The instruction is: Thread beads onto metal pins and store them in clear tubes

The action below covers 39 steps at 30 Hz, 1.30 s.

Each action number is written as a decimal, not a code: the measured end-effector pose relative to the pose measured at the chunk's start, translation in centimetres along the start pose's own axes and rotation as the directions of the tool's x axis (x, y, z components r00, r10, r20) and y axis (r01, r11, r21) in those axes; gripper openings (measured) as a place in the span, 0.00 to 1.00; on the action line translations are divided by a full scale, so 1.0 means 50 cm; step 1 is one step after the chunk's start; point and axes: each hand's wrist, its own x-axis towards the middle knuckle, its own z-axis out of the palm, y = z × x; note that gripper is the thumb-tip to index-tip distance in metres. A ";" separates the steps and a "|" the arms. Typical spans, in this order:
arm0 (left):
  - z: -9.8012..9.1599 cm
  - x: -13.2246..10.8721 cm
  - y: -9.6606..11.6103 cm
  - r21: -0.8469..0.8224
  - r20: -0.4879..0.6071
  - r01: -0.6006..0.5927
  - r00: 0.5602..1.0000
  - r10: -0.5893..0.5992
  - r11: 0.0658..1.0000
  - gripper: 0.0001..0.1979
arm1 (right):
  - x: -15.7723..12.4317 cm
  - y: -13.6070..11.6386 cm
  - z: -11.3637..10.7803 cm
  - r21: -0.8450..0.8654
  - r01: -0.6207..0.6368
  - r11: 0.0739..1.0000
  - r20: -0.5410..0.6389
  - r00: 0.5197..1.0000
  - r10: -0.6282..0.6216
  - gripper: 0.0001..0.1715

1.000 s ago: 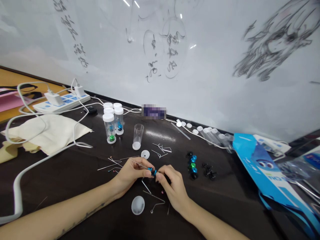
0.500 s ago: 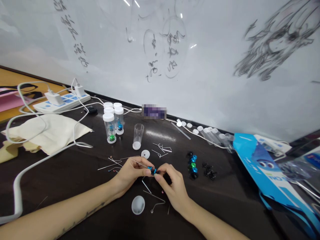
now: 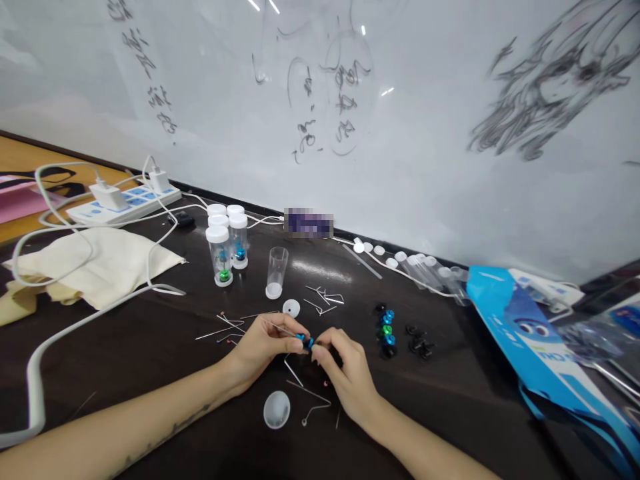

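My left hand (image 3: pixel 260 343) pinches a small shiny blue spool-like part (image 3: pixel 303 340), and a thin metal rod lies along its fingers. My right hand (image 3: pixel 347 367) is closed at the part's right end, with thumb and forefinger together; whatever sits between those fingertips is too small to make out. Under the hands lie a bent hex key (image 3: pixel 293 371) and a bent metal wire with a small ring end (image 3: pixel 317 406). A translucent round cap (image 3: pixel 277 409) is nearer to me, and a white cap with a hole (image 3: pixel 291 308) lies just beyond my left hand.
A clear tube (image 3: pixel 277 270) stands upright near capped tubes (image 3: pixel 220 257). Blue, green and black spools (image 3: pixel 387 330) and small black parts (image 3: pixel 419 342) lie right. Loose wires (image 3: pixel 230 327), white cables (image 3: pixel 35 373), a cloth (image 3: pixel 100 263) and a blue package (image 3: pixel 520 327) surround the workspace.
My right fingertips have shifted slightly right and the dark piece at the blue part's end shows less. My left hand stays in place.
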 end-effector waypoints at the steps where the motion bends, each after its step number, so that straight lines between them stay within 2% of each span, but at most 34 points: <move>1: 0.001 0.000 0.000 0.008 0.002 0.004 1.000 -0.004 1.000 0.08 | 0.000 0.000 -0.001 -0.006 -0.001 1.000 0.013 1.000 0.001 0.16; 3: 0.001 -0.001 0.001 0.012 0.002 0.005 1.000 -0.005 1.000 0.08 | 0.001 -0.001 -0.002 -0.008 0.004 1.000 0.014 1.000 -0.004 0.17; 7: 0.001 0.001 0.002 -0.005 -0.027 -0.011 1.000 0.011 1.000 0.08 | 0.004 -0.001 0.003 0.046 0.041 0.998 -0.064 0.997 -0.038 0.04; 9: 0.001 0.002 0.003 -0.005 -0.034 -0.016 0.999 0.016 1.000 0.08 | 0.005 0.000 0.006 0.068 0.064 0.996 -0.083 0.995 -0.058 0.04; 12: 0.002 0.001 0.003 -0.010 -0.032 -0.007 0.999 0.006 1.000 0.08 | 0.004 0.001 0.005 0.042 0.042 0.998 -0.050 0.998 -0.040 0.04; 14: 0.002 0.000 0.003 -0.012 -0.024 0.006 1.000 -0.007 1.000 0.08 | 0.002 0.001 0.001 0.012 0.010 1.000 -0.012 1.000 -0.010 0.07; 17: 0.002 -0.002 0.001 -0.004 0.002 0.017 1.000 -0.017 1.000 0.08 | 0.001 0.000 -0.003 -0.008 -0.007 1.000 0.032 0.999 0.007 0.17; 19: 0.001 -0.001 0.000 -0.004 0.008 0.015 1.000 -0.015 1.000 0.08 | 0.002 -0.001 -0.003 -0.012 -0.007 1.000 0.038 0.999 0.007 0.19; 23: -0.003 0.003 -0.001 -0.009 -0.010 -0.007 1.000 0.007 1.000 0.07 | 0.004 -0.002 0.003 0.022 0.031 0.999 -0.038 0.999 -0.030 0.06; 26: -0.004 0.005 0.000 -0.012 -0.014 -0.018 1.000 0.018 1.000 0.07 | 0.003 0.001 0.007 0.046 0.072 0.996 -0.078 0.995 -0.069 0.04; 29: -0.003 0.002 -0.001 -0.014 0.001 -0.012 1.000 0.012 1.000 0.07 | 0.001 0.003 0.005 0.016 0.038 0.999 -0.043 0.998 -0.037 0.06; 34: -0.002 -0.002 -0.004 -0.005 0.007 0.014 1.000 -0.014 1.000 0.08 | 0.002 0.001 -0.002 -0.002 0.001 1.000 0.026 1.000 -0.001 0.18; 39: -0.004 0.000 -0.003 -0.024 -0.011 -0.010 1.000 0.010 1.000 0.07 | 0.000 0.003 0.004 0.009 0.025 1.000 -0.029 0.999 -0.024 0.03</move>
